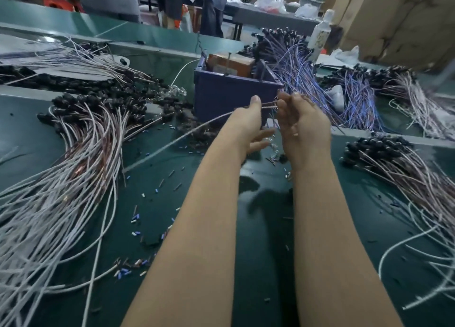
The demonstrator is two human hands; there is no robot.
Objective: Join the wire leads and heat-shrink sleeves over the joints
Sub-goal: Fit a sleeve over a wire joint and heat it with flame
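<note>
Matt green table mat [266,228], glossy plastic-sheathed wires [81,159], smooth blue plastic bin [229,100].

Bare left forearm [197,228], bare right forearm [325,228], short thumbnail [256,99] on left hand [248,125]

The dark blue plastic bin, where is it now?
Head view, centre: the dark blue plastic bin stands on the green table, just beyond the left hand and right hand, blue wires at its right.

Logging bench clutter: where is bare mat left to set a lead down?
Barest: mat between right forearm and the right-hand wire bundle, and between both forearms. Mat between left forearm and white wire pile is scrap-littered. Crowded: around the blue bin.
</note>
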